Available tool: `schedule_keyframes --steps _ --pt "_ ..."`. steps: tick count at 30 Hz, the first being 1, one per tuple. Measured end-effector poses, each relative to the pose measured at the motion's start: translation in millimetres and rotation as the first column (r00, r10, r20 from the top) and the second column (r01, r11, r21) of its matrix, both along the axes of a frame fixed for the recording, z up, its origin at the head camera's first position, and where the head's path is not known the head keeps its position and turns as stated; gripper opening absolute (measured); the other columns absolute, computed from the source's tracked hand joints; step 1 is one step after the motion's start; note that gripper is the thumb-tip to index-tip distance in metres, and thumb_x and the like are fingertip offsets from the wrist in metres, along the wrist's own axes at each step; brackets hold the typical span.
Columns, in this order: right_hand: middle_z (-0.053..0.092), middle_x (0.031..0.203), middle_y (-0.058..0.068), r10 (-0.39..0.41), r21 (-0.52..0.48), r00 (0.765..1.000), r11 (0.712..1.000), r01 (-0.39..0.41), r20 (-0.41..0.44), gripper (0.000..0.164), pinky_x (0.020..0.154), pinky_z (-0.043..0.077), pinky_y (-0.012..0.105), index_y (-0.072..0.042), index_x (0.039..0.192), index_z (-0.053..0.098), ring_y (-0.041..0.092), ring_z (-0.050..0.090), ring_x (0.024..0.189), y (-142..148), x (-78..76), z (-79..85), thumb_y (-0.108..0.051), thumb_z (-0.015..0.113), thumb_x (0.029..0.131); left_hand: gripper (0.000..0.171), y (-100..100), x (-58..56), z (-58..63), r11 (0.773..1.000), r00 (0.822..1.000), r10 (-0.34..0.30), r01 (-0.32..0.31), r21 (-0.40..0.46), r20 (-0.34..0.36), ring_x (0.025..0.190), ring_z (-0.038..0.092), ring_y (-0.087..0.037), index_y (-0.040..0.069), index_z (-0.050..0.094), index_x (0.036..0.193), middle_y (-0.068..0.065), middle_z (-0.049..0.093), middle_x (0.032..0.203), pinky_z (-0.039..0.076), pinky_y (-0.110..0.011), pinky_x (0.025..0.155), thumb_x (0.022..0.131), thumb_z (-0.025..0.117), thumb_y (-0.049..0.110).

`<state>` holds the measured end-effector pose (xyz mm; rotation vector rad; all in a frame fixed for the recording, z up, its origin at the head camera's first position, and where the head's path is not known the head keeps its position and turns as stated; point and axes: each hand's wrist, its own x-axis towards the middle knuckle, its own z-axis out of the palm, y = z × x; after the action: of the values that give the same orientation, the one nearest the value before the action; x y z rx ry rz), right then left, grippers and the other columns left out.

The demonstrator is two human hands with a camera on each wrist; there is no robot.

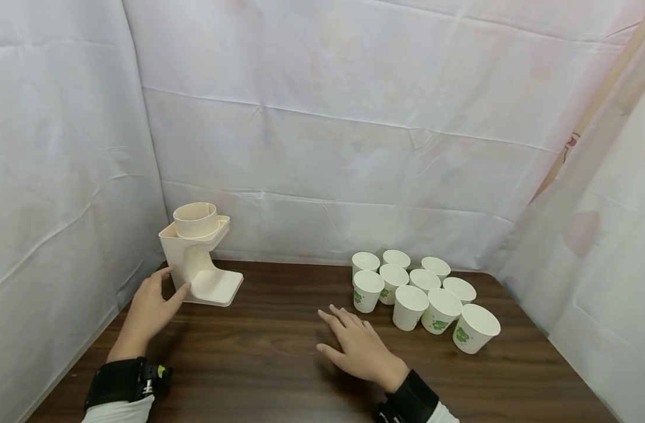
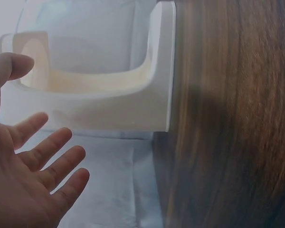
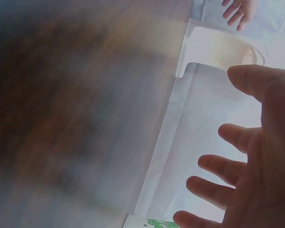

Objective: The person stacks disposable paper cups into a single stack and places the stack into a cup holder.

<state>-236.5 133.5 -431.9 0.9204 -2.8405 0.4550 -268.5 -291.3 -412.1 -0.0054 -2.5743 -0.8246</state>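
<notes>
At the left of the table stands a cream plastic cup dispenser (image 1: 187, 258) with a round tube on top and a flat base plate. My left hand (image 1: 152, 305) is beside its near left side, thumb and fingers spread; the left wrist view shows the palm facing the dispenser (image 2: 109, 107) with nothing in the grasp. My right hand (image 1: 356, 346) hovers palm down over the middle of the table, fingers extended and holding nothing. Just beyond it, to the right, several white paper cups (image 1: 409, 305) with green leaf prints stand upright in a close group.
The dark wood-grain table (image 1: 269, 341) meets a pale cloth backdrop (image 1: 301, 153) at the back. More cloth hangs along the left and right sides. A wooden pole (image 1: 592, 117) slants behind the cloth at the right.
</notes>
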Motion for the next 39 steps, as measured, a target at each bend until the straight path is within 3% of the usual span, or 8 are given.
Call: schedule_keyframes --steps 6,12,21,27,31,35,39 --pt "0.029 0.150 0.007 0.009 0.022 1.000 1.000 -0.009 -0.011 0.062 0.097 0.033 0.064 -0.030 0.146 0.024 0.032 0.030 0.131 -4.0 -2.4 1.3 -0.056 0.043 0.093 0.080 -5.6 -6.3 1.9 0.992 0.999 0.024 -0.029 0.121 0.048 0.114 0.035 -0.054 -0.009 0.014 0.143 -0.040 0.034 0.130 0.034 -0.070 0.086 0.093 0.050 0.043" --pt "0.031 0.149 0.008 0.027 0.036 0.999 0.999 -0.026 -0.029 0.062 0.097 0.035 0.061 -0.027 0.146 0.027 0.032 0.031 0.130 -9.9 -4.0 3.5 -0.054 0.045 0.093 0.086 -8.6 -21.9 5.1 0.978 0.996 0.036 -0.051 0.202 0.078 0.117 0.034 -0.054 -0.008 0.006 0.144 -0.042 0.031 0.133 0.034 -0.069 0.090 0.093 0.048 0.047" --pt "0.031 0.149 0.006 0.045 0.050 0.999 0.998 -0.045 0.006 0.061 0.096 0.036 0.061 -0.029 0.146 0.026 0.027 0.032 0.130 -17.2 -8.3 3.6 -0.053 0.044 0.094 0.093 -9.9 -37.0 7.8 0.958 0.993 -0.029 -0.007 0.287 0.119 0.121 0.031 -0.054 -0.007 -0.002 0.144 -0.044 0.021 0.138 0.034 -0.067 0.094 0.091 0.047 0.051" --pt "0.030 0.150 0.005 0.056 0.055 0.998 0.997 -0.058 0.029 0.061 0.095 0.036 0.063 -0.032 0.146 0.024 0.027 0.033 0.130 -19.7 -10.5 2.2 -0.056 0.042 0.093 0.093 -10.9 -45.8 5.1 0.944 0.985 -0.050 -0.008 0.330 0.167 0.127 0.020 -0.054 -0.007 -0.007 0.144 -0.043 0.012 0.142 0.027 -0.068 0.098 0.092 0.048 0.049" --pt "0.031 0.149 0.004 0.059 0.052 0.998 0.997 -0.060 0.022 0.061 0.094 0.037 0.061 -0.033 0.146 0.024 0.025 0.034 0.129 -20.7 -12.9 2.7 -0.060 0.038 0.093 0.094 -10.3 -52.0 0.8 0.921 0.980 -0.057 -0.022 0.388 0.191 0.130 0.014 -0.052 -0.004 -0.008 0.145 -0.040 0.007 0.145 0.022 -0.069 0.100 0.091 0.049 0.049" --pt "0.031 0.149 0.003 0.067 0.038 0.997 0.997 -0.068 0.030 0.062 0.095 0.037 0.060 -0.032 0.146 0.024 0.025 0.033 0.129 -22.0 -14.5 4.9 -0.061 0.037 0.093 0.092 -9.5 -55.4 -3.9 0.907 0.980 -0.043 -0.042 0.419 0.193 0.131 0.014 -0.050 -0.002 -0.006 0.145 -0.037 0.007 0.147 0.022 -0.068 0.102 0.091 0.050 0.047" --pt "0.032 0.149 0.003 0.076 0.039 0.996 0.996 -0.077 0.036 0.062 0.095 0.037 0.059 -0.032 0.146 0.024 0.025 0.033 0.129 -23.4 -15.0 6.3 -0.061 0.036 0.093 0.087 -10.3 -57.6 -6.7 0.907 0.984 -0.019 -0.058 0.417 0.178 0.131 0.015 -0.050 -0.003 -0.003 0.146 -0.036 0.010 0.147 0.023 -0.067 0.101 0.093 0.046 0.045"
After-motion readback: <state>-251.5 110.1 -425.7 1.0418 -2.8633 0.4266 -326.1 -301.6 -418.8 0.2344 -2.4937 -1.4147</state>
